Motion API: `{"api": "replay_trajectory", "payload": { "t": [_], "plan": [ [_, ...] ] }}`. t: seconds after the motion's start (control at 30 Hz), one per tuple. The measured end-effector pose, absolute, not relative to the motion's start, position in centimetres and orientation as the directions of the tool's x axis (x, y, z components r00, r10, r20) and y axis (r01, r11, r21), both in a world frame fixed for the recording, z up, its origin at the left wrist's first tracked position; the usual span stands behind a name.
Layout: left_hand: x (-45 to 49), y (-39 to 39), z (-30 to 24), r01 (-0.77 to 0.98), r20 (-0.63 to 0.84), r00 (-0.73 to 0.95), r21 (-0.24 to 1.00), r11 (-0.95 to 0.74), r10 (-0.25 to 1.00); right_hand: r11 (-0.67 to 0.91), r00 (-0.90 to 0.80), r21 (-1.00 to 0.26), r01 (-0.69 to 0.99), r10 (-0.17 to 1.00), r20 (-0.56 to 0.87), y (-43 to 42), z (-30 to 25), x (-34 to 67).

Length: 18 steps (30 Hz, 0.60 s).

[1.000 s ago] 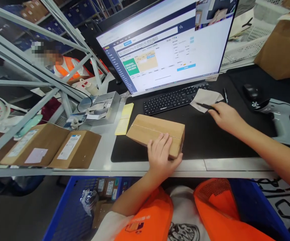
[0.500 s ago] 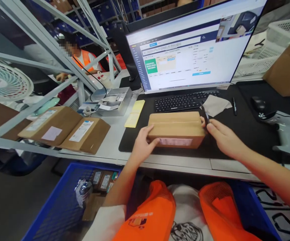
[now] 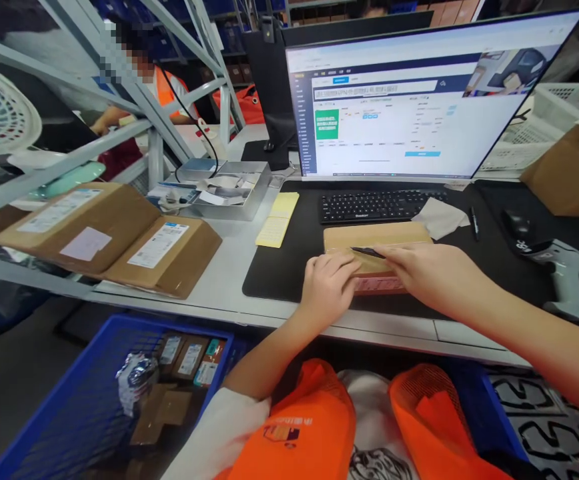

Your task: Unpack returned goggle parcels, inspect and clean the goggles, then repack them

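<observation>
A small brown cardboard box lies on the black desk mat in front of the keyboard. My left hand rests on the box's near left part, fingers curled over its top. My right hand is closed on a thin dark tool, a pen or blade, whose tip lies along the box's top seam. A label shows on the box's front face under my hands.
A monitor stands behind the keyboard. A grey scanner and a mouse lie at the right, yellow notes and a metal tray at the left. Two labelled cartons sit far left. A blue bin holds parcels below. A person in an orange vest works behind the rack.
My right hand picked up the dark tool from beside the keyboard and brought it onto the box's top. The box was turned square to me; my left hand shifted to hold it.
</observation>
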<state>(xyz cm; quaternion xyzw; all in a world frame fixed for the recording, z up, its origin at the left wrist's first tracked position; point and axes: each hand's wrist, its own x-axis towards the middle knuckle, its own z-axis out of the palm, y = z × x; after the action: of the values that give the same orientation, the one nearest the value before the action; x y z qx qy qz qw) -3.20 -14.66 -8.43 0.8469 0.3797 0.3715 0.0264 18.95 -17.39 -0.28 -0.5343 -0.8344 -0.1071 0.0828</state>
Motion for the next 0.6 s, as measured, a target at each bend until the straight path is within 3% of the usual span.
{"api": "replay_trajectory", "payload": {
  "t": [0.3,0.5,0.6],
  "plan": [
    [-3.7,-14.3,-8.6,0.578,0.633,0.433,0.352,-0.737,0.642,0.371,-0.407,0.196,0.908,0.892,0.195,-16.9,0.4,16.9],
    [-4.0,-14.5,-8.7,0.583,0.627,0.437,0.348,-0.734,0.645,0.025,-0.052,0.141,0.990,0.979,0.195,-19.4,-0.5,30.5],
    [-4.0,-14.0,-7.0,0.593,0.593,0.489,0.313,-0.742,0.640,-0.153,0.125,0.115,0.982,0.967,0.221,-20.6,-2.9,39.1]
  ]
}}
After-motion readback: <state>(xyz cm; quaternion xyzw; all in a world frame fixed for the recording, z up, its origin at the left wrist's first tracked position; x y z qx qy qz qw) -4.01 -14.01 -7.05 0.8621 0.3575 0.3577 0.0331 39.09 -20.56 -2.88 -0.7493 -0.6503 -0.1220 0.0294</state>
